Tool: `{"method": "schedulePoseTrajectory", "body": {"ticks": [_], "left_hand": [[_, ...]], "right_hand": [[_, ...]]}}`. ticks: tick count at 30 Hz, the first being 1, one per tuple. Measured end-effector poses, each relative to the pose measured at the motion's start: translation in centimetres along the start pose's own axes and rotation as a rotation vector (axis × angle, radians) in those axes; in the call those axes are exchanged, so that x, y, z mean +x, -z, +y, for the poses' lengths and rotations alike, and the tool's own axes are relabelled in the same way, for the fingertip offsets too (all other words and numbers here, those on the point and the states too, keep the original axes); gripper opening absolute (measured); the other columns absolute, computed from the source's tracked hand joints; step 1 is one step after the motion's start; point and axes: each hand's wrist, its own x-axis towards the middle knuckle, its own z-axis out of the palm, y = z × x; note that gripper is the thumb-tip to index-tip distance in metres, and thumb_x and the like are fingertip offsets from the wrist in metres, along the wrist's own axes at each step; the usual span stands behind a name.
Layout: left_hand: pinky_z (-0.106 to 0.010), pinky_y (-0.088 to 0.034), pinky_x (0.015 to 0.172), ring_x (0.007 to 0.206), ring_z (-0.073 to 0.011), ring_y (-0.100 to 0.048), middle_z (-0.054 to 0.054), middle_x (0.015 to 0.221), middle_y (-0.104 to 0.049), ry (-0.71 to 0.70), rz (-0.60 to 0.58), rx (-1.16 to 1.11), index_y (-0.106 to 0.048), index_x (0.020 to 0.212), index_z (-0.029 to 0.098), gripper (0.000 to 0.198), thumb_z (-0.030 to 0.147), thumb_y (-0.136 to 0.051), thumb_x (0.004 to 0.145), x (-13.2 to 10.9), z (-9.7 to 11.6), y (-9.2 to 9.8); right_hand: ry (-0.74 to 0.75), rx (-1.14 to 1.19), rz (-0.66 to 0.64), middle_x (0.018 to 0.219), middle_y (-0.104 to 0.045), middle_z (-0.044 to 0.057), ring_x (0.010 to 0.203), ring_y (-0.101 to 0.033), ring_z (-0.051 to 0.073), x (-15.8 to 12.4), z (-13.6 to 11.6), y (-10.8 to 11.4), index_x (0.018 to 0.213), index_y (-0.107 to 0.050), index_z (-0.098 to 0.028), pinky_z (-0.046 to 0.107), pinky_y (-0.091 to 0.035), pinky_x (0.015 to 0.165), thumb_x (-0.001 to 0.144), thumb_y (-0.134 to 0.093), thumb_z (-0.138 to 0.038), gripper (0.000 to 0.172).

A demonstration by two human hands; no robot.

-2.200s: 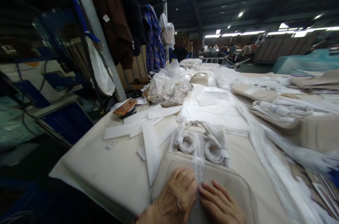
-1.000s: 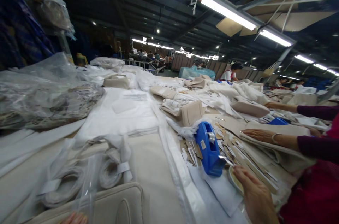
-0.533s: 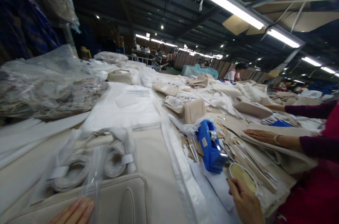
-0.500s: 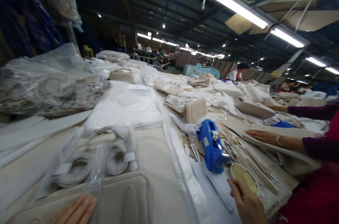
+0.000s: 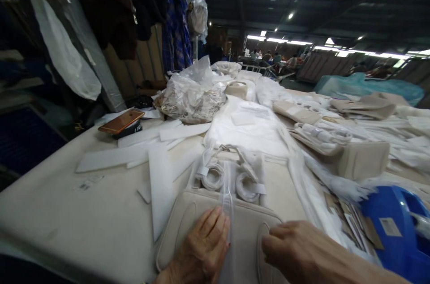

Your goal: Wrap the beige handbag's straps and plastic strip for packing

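A beige bag [image 5: 248, 217] lies flat on the table in front of me. Two wrapped coils of strap, a left coil [image 5: 212, 177] and a right coil [image 5: 247, 187], rest at its top edge under clear plastic. Down the bag's middle runs a clear plastic strip [image 5: 228, 201]. My left hand [image 5: 204, 243] lies flat on the bag, its fingertips at this strip. Over the bag's right side is my right hand [image 5: 292, 246], closed with curled fingers. Whatever it may hold is hidden.
A blue tape dispenser [image 5: 391, 225] stands at the right. White foam strips [image 5: 159, 185] and a phone [image 5: 121, 121] lie on the left. Behind the bag are a stack of white plastic bags [image 5: 248, 127] and a crumpled clear bag [image 5: 196, 96].
My right hand has come from beside the tape dispenser to above the bag. My left hand stays flat on the bag. The view has swung left and the co-worker's arms have left it.
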Motion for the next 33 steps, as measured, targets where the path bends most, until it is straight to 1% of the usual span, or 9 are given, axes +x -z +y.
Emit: {"method": "schedulePoseTrajectory", "body": {"ticks": [4,7,13,20,24,27,29,32,33], "left_hand": [[-0.034,-0.051,0.094,0.105,-0.0226,-0.062,-0.009,0.099,-0.071,0.051,0.057,-0.035,-0.066,0.101,0.006,0.027,0.016,-0.041,0.093,-0.1,0.0,-0.5],[-0.034,-0.049,0.096,0.103,-0.0229,-0.063,-0.008,0.096,-0.071,0.069,0.121,-0.048,-0.067,0.098,0.006,0.026,0.017,-0.043,0.092,-0.5,-0.1,-1.3],[-0.032,-0.046,0.096,0.095,-0.02,-0.065,-0.006,0.088,-0.072,0.072,0.193,-0.045,-0.069,0.09,0.009,0.026,0.014,-0.044,0.091,-0.3,-0.4,-1.9],[-0.033,-0.043,0.099,0.094,-0.0193,-0.064,-0.007,0.087,-0.07,0.084,0.196,-0.059,-0.069,0.088,0.009,0.024,0.013,-0.045,0.089,-0.9,-0.3,-2.8],[-0.033,-0.045,0.097,0.095,-0.0203,-0.064,-0.007,0.087,-0.07,0.081,0.18,-0.075,-0.068,0.089,0.008,0.022,0.015,-0.048,0.088,-0.9,-0.3,-2.8],[-0.033,-0.047,0.095,0.095,-0.0209,-0.064,-0.008,0.088,-0.071,0.082,0.166,-0.092,-0.068,0.089,0.008,0.022,0.015,-0.047,0.089,-0.6,-0.4,-2.4],[-0.033,-0.048,0.094,0.095,-0.0217,-0.064,-0.008,0.089,-0.071,0.093,0.172,-0.099,-0.068,0.09,0.007,0.022,0.016,-0.048,0.088,-0.5,-0.3,-2.1],[-0.033,-0.048,0.094,0.096,-0.0224,-0.064,-0.008,0.089,-0.071,0.089,0.185,-0.093,-0.068,0.09,0.007,0.021,0.015,-0.049,0.086,-0.5,-0.2,-2.0],[-0.032,-0.048,0.094,0.095,-0.0218,-0.064,-0.008,0.088,-0.07,0.075,0.186,-0.087,-0.068,0.088,0.008,0.021,0.014,-0.048,0.085,-0.6,-0.1,-2.0]], "right_hand": [[0.006,-0.092,-0.215,0.064,-0.066,0.002,0.055,-0.06,0.014,6.5,2.4,0.5,0.076,-0.059,-0.018,0.028,-0.029,0.049,0.087,-0.048,-0.01,0.018],[0.01,-0.156,-0.288,0.07,-0.069,0.005,0.059,-0.061,0.015,9.3,3.6,-0.2,0.079,-0.062,-0.015,0.028,-0.024,0.049,0.085,-0.053,-0.009,0.013],[0.014,-0.147,-0.386,0.072,-0.072,0.006,0.062,-0.065,0.016,12.0,4.5,-0.1,0.08,-0.067,-0.015,0.028,-0.022,0.049,0.084,-0.055,-0.009,0.015],[-0.176,-0.058,-0.466,0.07,-0.074,0.002,0.068,-0.067,0.016,14.4,5.3,-0.1,0.079,-0.076,-0.022,0.021,-0.028,0.049,0.078,-0.073,-0.024,0.004],[-0.239,-0.068,-0.377,0.063,-0.07,0.0,0.058,-0.061,0.013,14.7,6.9,-0.4,0.077,-0.074,-0.021,0.021,-0.027,0.047,0.069,-0.081,-0.035,0.018],[-0.306,-0.155,-0.235,0.068,-0.069,0.004,0.061,-0.059,0.016,13.9,7.5,-0.4,0.083,-0.07,-0.016,0.023,-0.026,0.049,0.073,-0.077,-0.028,0.017],[-0.326,-0.21,-0.141,0.078,-0.069,0.008,0.07,-0.06,0.018,12.7,6.8,-0.8,0.084,-0.068,-0.015,0.025,-0.031,0.055,0.082,-0.066,-0.019,0.005],[-0.262,-0.255,0.057,0.082,-0.068,0.009,0.077,-0.06,0.021,9.8,4.2,-3.0,0.079,-0.066,-0.016,0.031,-0.038,0.065,0.089,-0.043,-0.008,0.026],[-0.138,-0.253,0.229,0.083,-0.069,0.008,0.075,-0.06,0.02,8.7,3.2,-4.1,0.084,-0.067,-0.017,0.032,-0.04,0.068,0.088,-0.038,-0.007,0.031]]}}
